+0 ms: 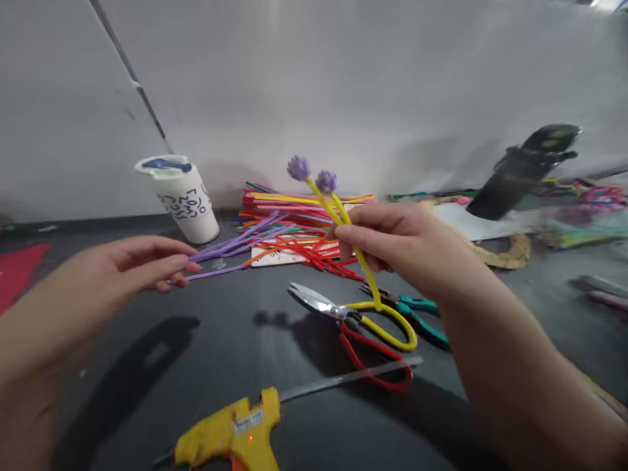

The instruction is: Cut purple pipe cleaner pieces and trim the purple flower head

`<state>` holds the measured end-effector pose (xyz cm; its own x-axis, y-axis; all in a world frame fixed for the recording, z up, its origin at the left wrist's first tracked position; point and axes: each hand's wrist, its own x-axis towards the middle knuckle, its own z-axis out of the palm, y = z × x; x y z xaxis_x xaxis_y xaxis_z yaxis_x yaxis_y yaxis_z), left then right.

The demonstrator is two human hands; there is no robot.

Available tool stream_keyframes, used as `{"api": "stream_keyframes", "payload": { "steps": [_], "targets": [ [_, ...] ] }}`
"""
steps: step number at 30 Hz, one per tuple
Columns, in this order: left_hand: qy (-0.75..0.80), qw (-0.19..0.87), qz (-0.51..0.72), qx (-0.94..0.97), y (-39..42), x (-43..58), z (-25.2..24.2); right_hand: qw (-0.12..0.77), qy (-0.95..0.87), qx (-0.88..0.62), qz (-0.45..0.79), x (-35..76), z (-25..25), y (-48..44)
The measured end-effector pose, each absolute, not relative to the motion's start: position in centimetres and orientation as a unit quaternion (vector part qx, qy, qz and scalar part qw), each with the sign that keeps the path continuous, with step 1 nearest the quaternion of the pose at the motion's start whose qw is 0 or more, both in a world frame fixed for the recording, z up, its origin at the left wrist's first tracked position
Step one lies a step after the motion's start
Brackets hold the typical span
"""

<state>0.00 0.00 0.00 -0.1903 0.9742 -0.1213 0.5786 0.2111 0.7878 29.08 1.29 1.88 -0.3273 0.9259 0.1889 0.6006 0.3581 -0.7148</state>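
Note:
My right hand pinches two yellow pipe-cleaner stems between thumb and fingers. Each stem carries a fuzzy purple flower head at its top, and the stems lean down toward the scissors. My left hand, raised over the table, has loosely curved fingers and no visible grip on anything. Its fingertips overlap the near ends of some purple pipe cleaners in view; whether they touch is unclear. Below my right hand lie scissors with one yellow and one red handle, beside green-handled pliers.
A yellow glue gun with a clear glue stick lies in front, its small light glowing. Multicoloured pipe cleaners are heaped at the back. A white lettered cup stands left; a black object tilts at right. Red material lies far left.

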Motion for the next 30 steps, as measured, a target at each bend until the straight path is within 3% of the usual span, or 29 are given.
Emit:
{"api": "stream_keyframes", "payload": {
  "steps": [7, 13, 17, 30],
  "targets": [
    [0.710, 0.332, 0.294, 0.547, -0.8, 1.5, 0.8, 0.272, -0.817, -0.469, 0.199, 28.7, 1.2, 1.8],
    [0.680, 0.356, 0.233, 0.597, -0.2, 0.7, -0.6, 0.182, -0.854, -0.485, 0.052, 27.3, -1.4, 3.5],
    [0.670, 0.331, 0.205, 0.632, 0.5, -0.1, -2.2, 0.094, -0.861, -0.499, 0.026, 25.3, -3.9, 5.1],
    [0.652, 0.364, 0.265, 0.610, 0.8, -1.1, -2.8, 0.017, -0.907, -0.420, 0.022, 19.7, -7.4, 8.2]
  ]
}}
